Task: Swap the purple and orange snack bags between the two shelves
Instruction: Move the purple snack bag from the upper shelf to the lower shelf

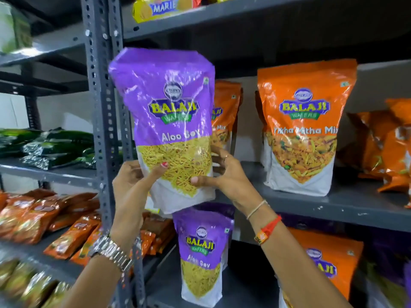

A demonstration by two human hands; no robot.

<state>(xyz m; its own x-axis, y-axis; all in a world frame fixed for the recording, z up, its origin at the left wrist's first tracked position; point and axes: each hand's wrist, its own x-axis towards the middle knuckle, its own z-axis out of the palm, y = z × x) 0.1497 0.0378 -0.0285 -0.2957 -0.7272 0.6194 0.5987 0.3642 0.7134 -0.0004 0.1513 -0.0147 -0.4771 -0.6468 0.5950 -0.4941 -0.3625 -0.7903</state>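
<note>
Between the two hands, a purple snack bag [169,121] marked "Aloo Sev" is held upright in front of the upper shelf [333,205], with its base just past the shelf's front edge. The left hand [131,181] forms one grip: it is clasped on the bag's lower left side, thumb across the clear window on the front. The right hand [224,172] forms the other grip: it is clasped on the lower right side, thumb on the front and fingers curled behind the edge. A metal watch [111,252] sits on the left wrist; a red band [268,228] and a pale thread sit on the right wrist.

Directly behind the right grip, an orange snack bag [226,112] stands on the upper shelf, partly hidden by the held bag. Right of the grip, well apart, a second orange snack bag [304,127] marked "Tikha Mitha Mix" stands upright on the same shelf. Below the grip, a second purple bag [202,256] stands upright on the lower shelf [169,285]. Right of it, partly behind the right forearm, another orange bag [333,258] stands on that lower shelf. Left of the grip stands a perforated grey upright post [100,107].
</note>
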